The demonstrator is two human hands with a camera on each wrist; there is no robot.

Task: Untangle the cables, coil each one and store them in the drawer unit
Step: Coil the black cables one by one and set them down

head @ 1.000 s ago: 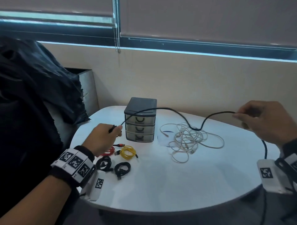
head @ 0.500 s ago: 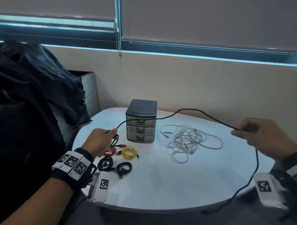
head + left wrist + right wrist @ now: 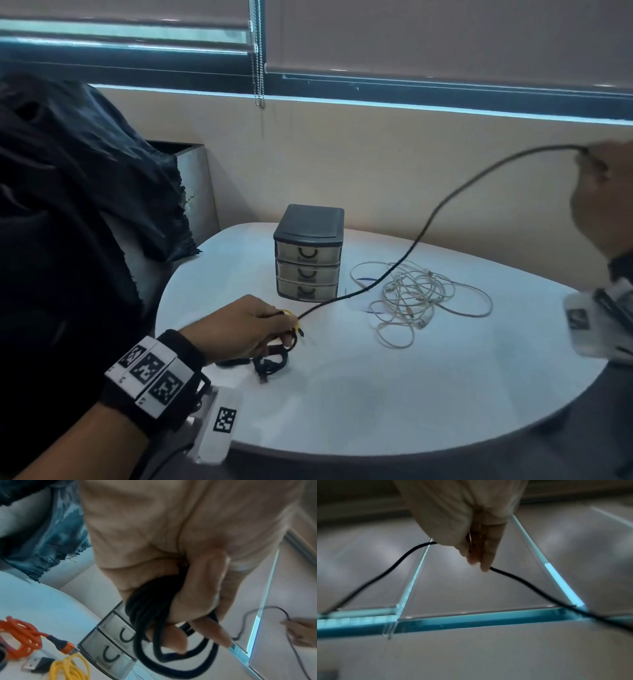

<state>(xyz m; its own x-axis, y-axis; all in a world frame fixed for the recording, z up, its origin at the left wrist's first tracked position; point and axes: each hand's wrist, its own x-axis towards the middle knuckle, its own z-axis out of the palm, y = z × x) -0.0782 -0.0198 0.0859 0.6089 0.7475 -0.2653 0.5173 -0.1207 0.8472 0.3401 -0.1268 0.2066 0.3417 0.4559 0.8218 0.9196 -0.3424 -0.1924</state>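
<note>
**Black cable stretched between two hands**

The left hand (image 3: 239, 325) grips round loops of the thin black braided cable (image 3: 421, 236) above the white rounded table (image 3: 376, 394); the raised right hand (image 3: 603, 192) pinches its span. The grey three-drawer plastic unit (image 3: 308, 253) stands near the far edge.

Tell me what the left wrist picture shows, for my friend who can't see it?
The left hand grips several loops of black cable. Below sit the drawer unit, an orange cable and a yellow cable on the white table.
</note>
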